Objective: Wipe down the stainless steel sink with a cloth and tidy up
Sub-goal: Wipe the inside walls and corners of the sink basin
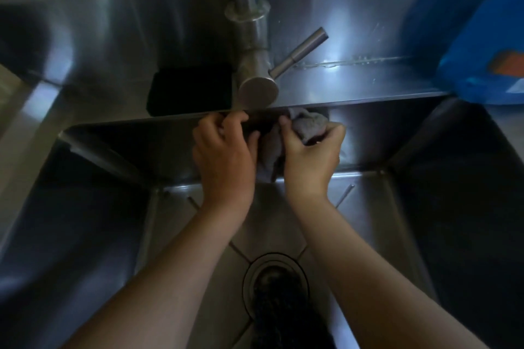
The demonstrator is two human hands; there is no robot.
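1. your forearms reach over the drain [276,282] toward the back wall of the sink [113,150].
2. your right hand [312,156] has its fingers [334,133] clamped on the grey cloth [309,125], bunched just under the back rim below the tap [256,65].
3. your left hand [224,156] curls its fingers on that rim, touching the cloth's hanging end.
4. judging by this, wiping is midway: water beads remain on the ledge, and tidying isn't started.
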